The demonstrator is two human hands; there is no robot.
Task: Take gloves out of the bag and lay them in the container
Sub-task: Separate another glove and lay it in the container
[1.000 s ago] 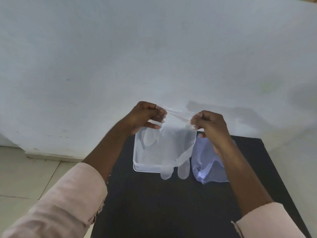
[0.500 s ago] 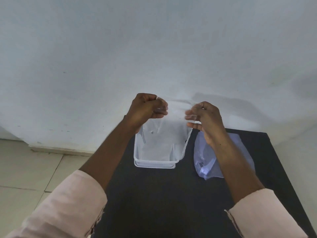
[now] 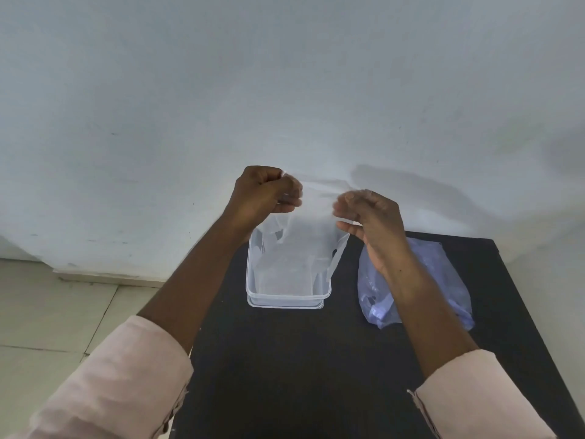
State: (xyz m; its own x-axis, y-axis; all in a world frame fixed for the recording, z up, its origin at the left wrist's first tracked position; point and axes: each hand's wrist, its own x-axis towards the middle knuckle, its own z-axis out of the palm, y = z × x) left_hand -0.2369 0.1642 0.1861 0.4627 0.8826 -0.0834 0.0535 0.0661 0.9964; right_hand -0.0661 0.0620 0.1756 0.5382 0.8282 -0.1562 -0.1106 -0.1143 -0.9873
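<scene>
A thin clear plastic glove (image 3: pixel 311 223) hangs over the clear rectangular container (image 3: pixel 286 301), its lower part down inside the container. My left hand (image 3: pixel 264 193) pinches the glove's top edge at the left. My right hand (image 3: pixel 368 217) pinches the top edge at the right, fingers partly curled. The bluish transparent bag (image 3: pixel 443 280) lies flat on the black table (image 3: pixel 300 359) to the right of the container, partly hidden under my right forearm.
A white wall (image 3: pixel 285 90) rises right behind the table's far edge. Pale floor tiles (image 3: pixel 57 312) lie to the left, below the table's left edge. The table's right edge runs close to the bag.
The glove has come down: a second ago its fingers hung over the container's near rim, now its lower part lies inside. My hands have drawn slightly closer together.
</scene>
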